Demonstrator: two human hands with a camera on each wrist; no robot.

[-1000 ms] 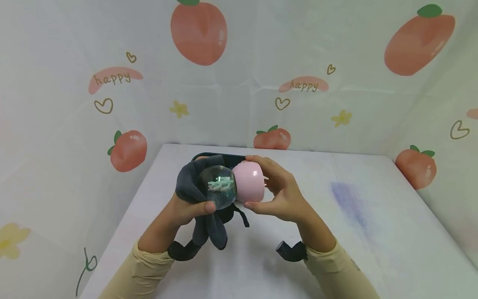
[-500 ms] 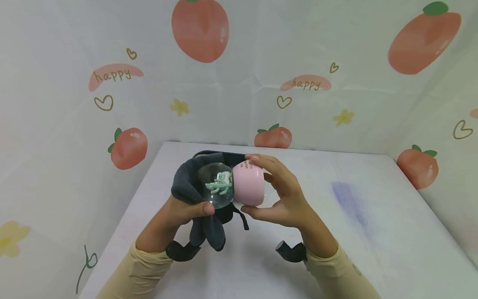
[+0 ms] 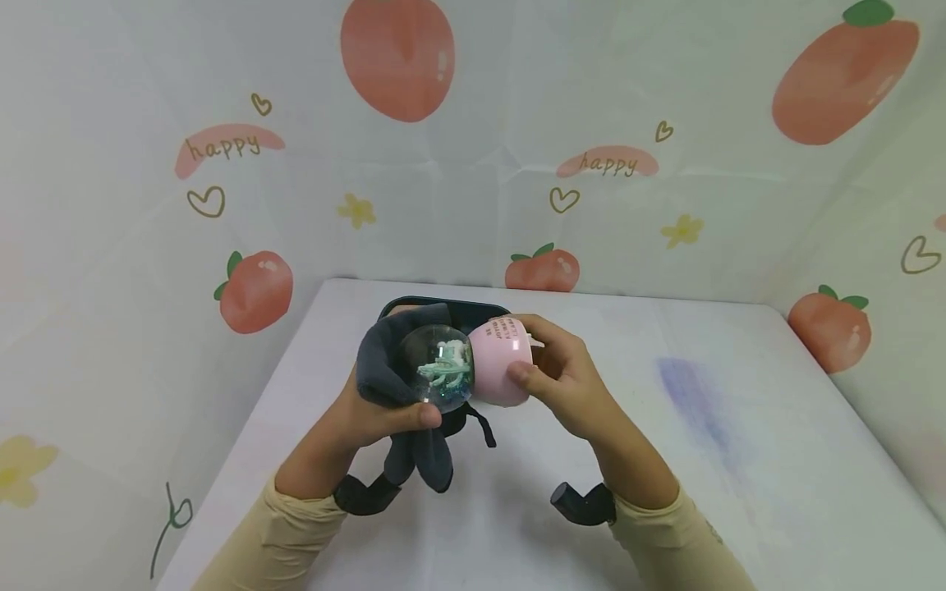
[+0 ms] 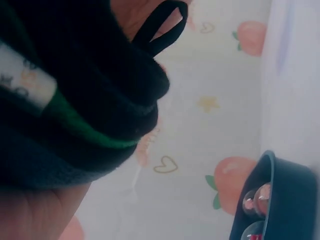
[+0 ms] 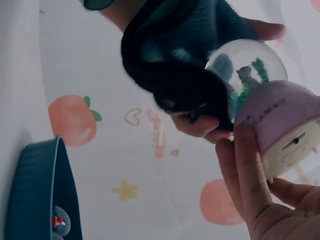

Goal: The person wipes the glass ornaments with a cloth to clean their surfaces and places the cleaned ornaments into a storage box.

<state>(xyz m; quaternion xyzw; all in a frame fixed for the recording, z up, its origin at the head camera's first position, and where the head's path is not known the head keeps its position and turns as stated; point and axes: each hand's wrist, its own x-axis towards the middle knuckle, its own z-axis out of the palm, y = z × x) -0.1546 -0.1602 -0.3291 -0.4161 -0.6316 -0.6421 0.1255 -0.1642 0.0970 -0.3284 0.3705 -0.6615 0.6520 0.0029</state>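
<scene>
A snow globe (image 3: 447, 373) with a pink base (image 3: 497, 361) lies on its side in the air between both hands, a pale green figure inside it. My left hand (image 3: 384, 420) grips a dark grey cloth (image 3: 380, 369), wrapped around the globe's glass end, with the thumb along its near side. Folds of this cloth and a black loop (image 3: 482, 427) hang below; a white label (image 4: 25, 77) and green trim show in the left wrist view. My right hand (image 3: 569, 382) holds the pink base, its thumb on the near side. A cream underside (image 5: 295, 147) shows in the right wrist view.
A dark blue-green bin (image 4: 295, 195) stands on the white table (image 3: 665, 460) behind the hands, with several small glass globes (image 4: 260, 200) inside. A white cloth printed with peaches (image 3: 543, 269) hangs behind the table.
The base has turned, bringing its printed lettering into the head view. My right thumb has moved from beneath the base up onto its near side. Lately, both hands shifted slightly right.
</scene>
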